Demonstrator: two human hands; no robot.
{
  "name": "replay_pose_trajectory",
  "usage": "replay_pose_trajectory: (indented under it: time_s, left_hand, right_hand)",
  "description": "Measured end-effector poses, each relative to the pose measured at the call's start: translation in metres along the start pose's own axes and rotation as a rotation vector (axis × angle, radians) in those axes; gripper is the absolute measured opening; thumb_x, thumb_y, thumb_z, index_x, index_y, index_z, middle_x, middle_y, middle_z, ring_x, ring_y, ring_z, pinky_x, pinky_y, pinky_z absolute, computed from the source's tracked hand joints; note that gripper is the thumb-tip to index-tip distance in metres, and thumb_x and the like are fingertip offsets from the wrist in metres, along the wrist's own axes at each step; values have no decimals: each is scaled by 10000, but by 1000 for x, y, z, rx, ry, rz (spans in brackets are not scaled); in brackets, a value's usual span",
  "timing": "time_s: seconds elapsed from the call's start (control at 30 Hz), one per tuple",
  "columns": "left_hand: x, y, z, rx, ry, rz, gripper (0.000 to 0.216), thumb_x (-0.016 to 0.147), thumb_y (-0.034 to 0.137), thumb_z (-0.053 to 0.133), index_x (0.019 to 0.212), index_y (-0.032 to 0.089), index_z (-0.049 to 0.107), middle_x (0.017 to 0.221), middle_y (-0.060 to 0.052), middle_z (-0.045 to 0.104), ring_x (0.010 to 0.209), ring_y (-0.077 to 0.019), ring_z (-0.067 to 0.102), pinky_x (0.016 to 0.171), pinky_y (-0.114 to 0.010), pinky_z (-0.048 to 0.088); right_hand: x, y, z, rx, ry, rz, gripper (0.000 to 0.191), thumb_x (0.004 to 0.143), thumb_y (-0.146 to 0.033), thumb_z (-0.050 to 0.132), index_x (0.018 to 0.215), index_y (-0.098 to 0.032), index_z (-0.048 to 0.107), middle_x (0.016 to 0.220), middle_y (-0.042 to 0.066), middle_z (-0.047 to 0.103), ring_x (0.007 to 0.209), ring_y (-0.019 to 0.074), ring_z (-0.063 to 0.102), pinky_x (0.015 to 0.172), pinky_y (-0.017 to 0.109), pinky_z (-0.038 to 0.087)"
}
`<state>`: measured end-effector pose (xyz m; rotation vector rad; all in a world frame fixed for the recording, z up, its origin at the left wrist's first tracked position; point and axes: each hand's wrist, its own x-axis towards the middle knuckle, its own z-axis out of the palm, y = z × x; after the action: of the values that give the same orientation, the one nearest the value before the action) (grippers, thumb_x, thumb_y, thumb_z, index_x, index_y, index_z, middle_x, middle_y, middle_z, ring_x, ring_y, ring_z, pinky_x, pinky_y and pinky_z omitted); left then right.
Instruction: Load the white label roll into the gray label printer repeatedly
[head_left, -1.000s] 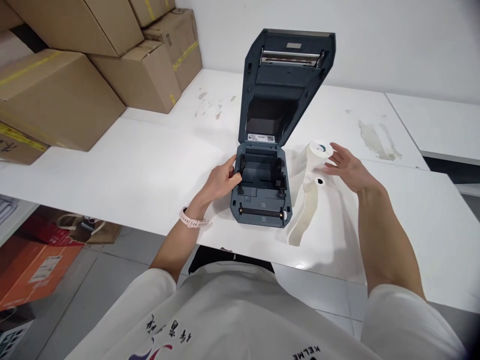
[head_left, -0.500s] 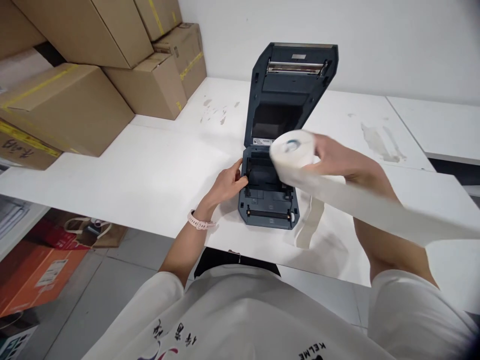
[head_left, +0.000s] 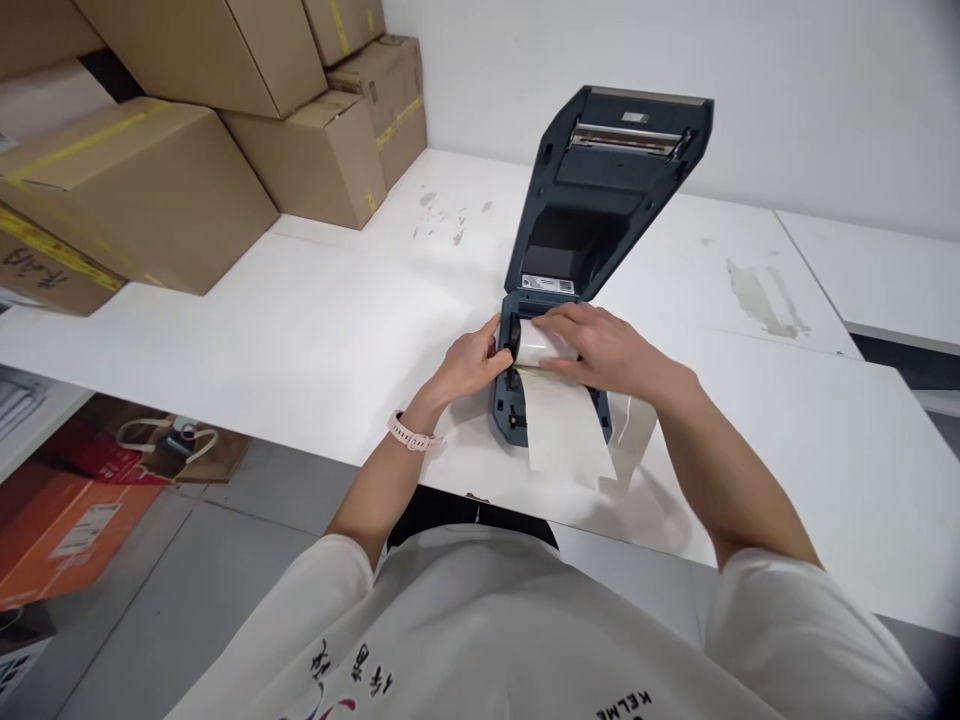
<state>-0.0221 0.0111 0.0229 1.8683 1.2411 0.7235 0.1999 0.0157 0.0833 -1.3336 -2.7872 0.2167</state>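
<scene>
A dark blue-grey label printer [head_left: 512,425] stands on the white table with its lid [head_left: 611,180] tilted up and back. Inside its bay lies a white label roll [head_left: 534,345], its loose strip [head_left: 566,425] running forward over the printer's front edge. My right hand [head_left: 600,348] is closed on the roll from the right, fingers on top and thumb in front. At the printer's left side, my left hand [head_left: 472,362] grips the edge of the body, thumb inside by the roll's left end. A separate pale strip of paper [head_left: 637,435] lies on the table to the right.
Stacked cardboard boxes [head_left: 165,190] fill the table's back left. A white wall [head_left: 787,110] rises behind the table [head_left: 337,330]. Below, on the floor at left, are an orange box [head_left: 75,540] and a paper bag [head_left: 217,450]. Torn-surface patches mark the tabletop.
My right hand has brought the label roll down and left into the printer's bay. The trailing strip, earlier swinging off to the right, now hangs over the front. My left hand stays at the printer's side.
</scene>
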Motion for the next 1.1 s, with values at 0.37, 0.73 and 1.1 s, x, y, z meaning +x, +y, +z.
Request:
replay_pose_trajectory:
  time_s: [0.37, 0.73, 1.1]
  left_hand:
    - [-1, 2, 0, 11, 14, 4, 620, 861, 249, 479, 1474, 165, 508, 599, 81, 422, 566, -135, 416, 593, -280, 317]
    - [0, 2, 3, 13, 36, -18, 671, 862, 256, 502, 1523, 141, 483, 618, 79, 436, 583, -124, 407, 604, -273, 328]
    - [1, -5, 6, -11, 63, -53, 721, 879, 298, 528, 1575, 137, 433, 647, 65, 504, 625, -125, 463, 618, -262, 356]
  right_hand:
    - [-93, -70, 77, -59, 314, -33, 886, 1013, -607, 502, 1703, -311, 33, 1689, 90, 388, 1597, 372, 279, 1200, 583, 404]
    - [-84, -87, 86, -174, 340, 54, 946, 985, -685, 450, 1707, -212, 63, 1675, 140, 404, 1508, 447, 386, 1065, 563, 454]
    - [-84, -86, 83, -28, 287, 85, 882, 980, -683, 481, 1700, -309, 135, 1684, 134, 388, 1557, 438, 330, 1131, 630, 405]
